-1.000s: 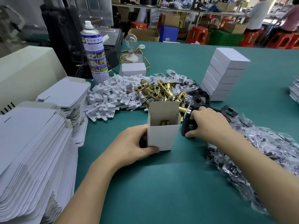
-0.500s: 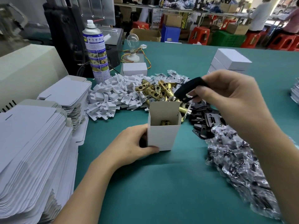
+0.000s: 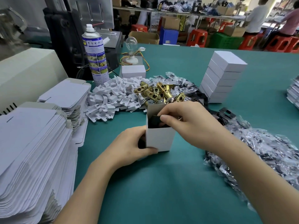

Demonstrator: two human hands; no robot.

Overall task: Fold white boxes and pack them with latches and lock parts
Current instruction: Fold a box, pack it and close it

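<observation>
- Our left hand grips the white box from its left side, in the centre of the frame. The thumb lies on the lower front face and the other fingers curl against the left wall.
- The box stands upright on the green table with its top flaps open.
- Our right hand is at the open mouth of the box. Its thumb and bent fingers pinch a black part, which is partly inside the box. What kind of part it is, we cannot tell.
- Just behind the box lies a pile of brass latches, and to the left of them a heap of small white card inserts.
- At the right of the frame, crumpled clear bags with dark pieces spread over the table. Some black plates lie beside the right wrist.
- A stack of closed white boxes stands in the upper right, well apart from both hands.
- Flat box blanks in tall stacks fill the left edge.
- A spray can stands upright in the upper left, with a light bulb on a white base near it.
- Along the top we see red stools, a green crate, and two people at the upper right.
</observation>
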